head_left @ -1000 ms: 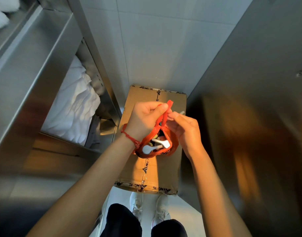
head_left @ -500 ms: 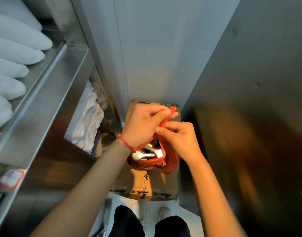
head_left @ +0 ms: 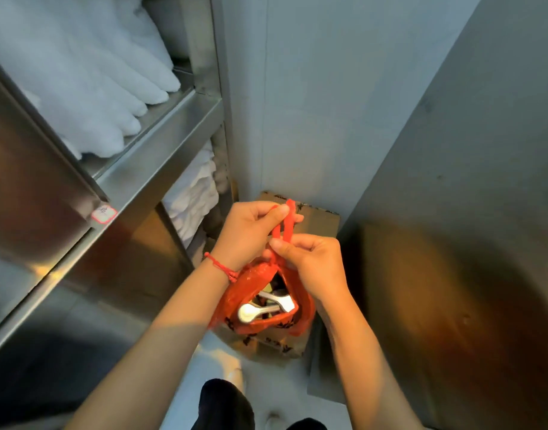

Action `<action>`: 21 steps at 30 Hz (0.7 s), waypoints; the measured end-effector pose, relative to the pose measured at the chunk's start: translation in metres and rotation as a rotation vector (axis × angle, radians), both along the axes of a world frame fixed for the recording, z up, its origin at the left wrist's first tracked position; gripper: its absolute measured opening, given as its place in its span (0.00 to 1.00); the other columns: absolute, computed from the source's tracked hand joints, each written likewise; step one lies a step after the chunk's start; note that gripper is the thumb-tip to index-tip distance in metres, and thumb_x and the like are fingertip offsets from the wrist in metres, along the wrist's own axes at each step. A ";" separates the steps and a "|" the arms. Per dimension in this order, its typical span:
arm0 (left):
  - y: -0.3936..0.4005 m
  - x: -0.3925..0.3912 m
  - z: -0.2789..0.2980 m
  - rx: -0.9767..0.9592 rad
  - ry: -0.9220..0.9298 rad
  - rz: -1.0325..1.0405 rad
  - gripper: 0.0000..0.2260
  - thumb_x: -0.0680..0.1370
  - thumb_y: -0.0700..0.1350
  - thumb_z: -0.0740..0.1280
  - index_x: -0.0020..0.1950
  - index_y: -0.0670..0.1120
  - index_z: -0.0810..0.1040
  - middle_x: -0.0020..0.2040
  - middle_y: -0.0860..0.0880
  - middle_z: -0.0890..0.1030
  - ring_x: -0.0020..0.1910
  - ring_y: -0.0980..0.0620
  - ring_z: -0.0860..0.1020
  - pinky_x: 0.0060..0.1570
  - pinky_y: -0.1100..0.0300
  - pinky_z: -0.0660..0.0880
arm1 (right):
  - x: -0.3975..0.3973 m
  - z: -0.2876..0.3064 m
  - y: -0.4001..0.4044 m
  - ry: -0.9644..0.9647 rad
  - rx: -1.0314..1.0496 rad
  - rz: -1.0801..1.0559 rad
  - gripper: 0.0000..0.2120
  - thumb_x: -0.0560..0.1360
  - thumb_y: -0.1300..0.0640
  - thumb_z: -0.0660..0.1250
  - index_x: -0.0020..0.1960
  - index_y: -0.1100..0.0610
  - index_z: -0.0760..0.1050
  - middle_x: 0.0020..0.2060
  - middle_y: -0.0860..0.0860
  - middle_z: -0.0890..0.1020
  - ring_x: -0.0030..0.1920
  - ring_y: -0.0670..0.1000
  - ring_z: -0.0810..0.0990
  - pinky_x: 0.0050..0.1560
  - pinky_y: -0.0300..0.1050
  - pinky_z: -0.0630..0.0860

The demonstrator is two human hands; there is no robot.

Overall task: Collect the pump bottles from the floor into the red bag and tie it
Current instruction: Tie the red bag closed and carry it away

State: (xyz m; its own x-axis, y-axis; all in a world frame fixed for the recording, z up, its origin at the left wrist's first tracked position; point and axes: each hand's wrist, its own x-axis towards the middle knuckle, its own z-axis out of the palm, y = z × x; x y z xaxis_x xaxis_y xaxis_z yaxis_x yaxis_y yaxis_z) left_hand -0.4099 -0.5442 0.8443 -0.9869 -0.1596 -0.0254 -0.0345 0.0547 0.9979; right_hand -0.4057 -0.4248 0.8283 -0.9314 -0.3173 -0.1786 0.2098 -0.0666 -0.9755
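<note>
Red bag: red bag [head_left: 260,293] hangs below both hands, above the cardboard box [head_left: 316,218], mouth partly open.
Pump bottles: white pump heads of the pump bottles [head_left: 266,307] show inside the bag.
Left hand: left hand [head_left: 251,231] pinches the upper ends of the bag handles [head_left: 286,225], far of the right hand.
Right hand: right hand [head_left: 313,265] grips the handles lower, just above the bag mouth.
Left side: steel shelf [head_left: 161,144] carries folded white towels [head_left: 89,88].

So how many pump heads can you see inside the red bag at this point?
2. One pump head lies at the lower left of the red bag mouth; the other lies just above it, to the right. More may be hidden deeper inside.
</note>
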 end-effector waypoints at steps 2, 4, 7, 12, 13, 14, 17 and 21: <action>0.001 0.022 -0.007 -0.062 0.031 0.100 0.09 0.76 0.42 0.64 0.39 0.44 0.82 0.40 0.36 0.83 0.41 0.47 0.76 0.44 0.54 0.72 | 0.014 -0.001 0.002 -0.035 0.015 0.034 0.06 0.69 0.61 0.71 0.33 0.56 0.83 0.28 0.51 0.84 0.32 0.50 0.81 0.39 0.43 0.79; -0.001 0.048 -0.013 -0.070 0.033 0.200 0.09 0.76 0.42 0.63 0.41 0.50 0.82 0.43 0.40 0.83 0.44 0.48 0.78 0.50 0.52 0.74 | 0.029 -0.002 0.003 -0.077 0.021 0.060 0.07 0.68 0.61 0.71 0.32 0.56 0.83 0.28 0.52 0.84 0.32 0.51 0.81 0.39 0.44 0.79; -0.006 0.092 -0.025 -0.190 0.048 0.313 0.09 0.76 0.43 0.63 0.53 0.48 0.80 0.50 0.47 0.83 0.51 0.56 0.79 0.55 0.60 0.74 | 0.050 -0.004 0.004 -0.156 -0.009 0.097 0.08 0.69 0.63 0.71 0.32 0.57 0.83 0.28 0.53 0.84 0.30 0.50 0.81 0.35 0.41 0.80; -0.011 0.169 -0.045 -0.588 0.055 0.525 0.13 0.76 0.46 0.62 0.58 0.43 0.78 0.56 0.49 0.79 0.55 0.61 0.74 0.55 0.81 0.61 | 0.092 -0.007 0.004 -0.224 0.009 0.180 0.06 0.68 0.62 0.71 0.33 0.59 0.83 0.30 0.55 0.85 0.31 0.51 0.82 0.36 0.41 0.81; -0.011 0.182 -0.049 -0.618 0.030 0.539 0.13 0.76 0.45 0.62 0.59 0.43 0.77 0.59 0.46 0.79 0.57 0.58 0.73 0.58 0.79 0.60 | 0.100 -0.008 0.003 -0.223 0.026 0.194 0.06 0.68 0.61 0.71 0.33 0.59 0.83 0.30 0.55 0.85 0.32 0.52 0.83 0.37 0.42 0.81; -0.011 0.194 -0.053 -0.643 0.002 0.549 0.13 0.77 0.44 0.63 0.60 0.43 0.76 0.61 0.44 0.78 0.60 0.55 0.72 0.61 0.75 0.60 | 0.107 -0.008 0.003 -0.224 0.039 0.205 0.06 0.68 0.61 0.71 0.33 0.58 0.83 0.30 0.55 0.85 0.32 0.52 0.83 0.38 0.42 0.81; -0.013 0.233 -0.059 -0.741 -0.082 0.572 0.16 0.77 0.45 0.62 0.63 0.42 0.73 0.65 0.42 0.74 0.67 0.47 0.68 0.67 0.58 0.60 | 0.133 -0.009 -0.002 -0.255 0.031 0.225 0.07 0.69 0.63 0.71 0.32 0.60 0.82 0.29 0.55 0.84 0.30 0.50 0.83 0.34 0.38 0.79; -0.014 0.289 -0.056 -0.919 -0.155 0.626 0.18 0.76 0.49 0.59 0.63 0.42 0.73 0.65 0.41 0.74 0.66 0.41 0.68 0.64 0.43 0.64 | 0.173 -0.004 -0.011 -0.244 0.045 0.279 0.07 0.69 0.63 0.71 0.32 0.60 0.82 0.29 0.55 0.84 0.30 0.49 0.82 0.32 0.36 0.78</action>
State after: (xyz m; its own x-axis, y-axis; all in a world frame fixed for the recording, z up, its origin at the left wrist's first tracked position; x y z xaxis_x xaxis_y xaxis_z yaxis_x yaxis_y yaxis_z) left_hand -0.1209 -0.5585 0.7885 -0.7227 -0.6475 0.2416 -0.4345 0.6975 0.5698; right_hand -0.2325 -0.4353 0.8244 -0.7386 -0.5395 -0.4042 0.4405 0.0676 -0.8952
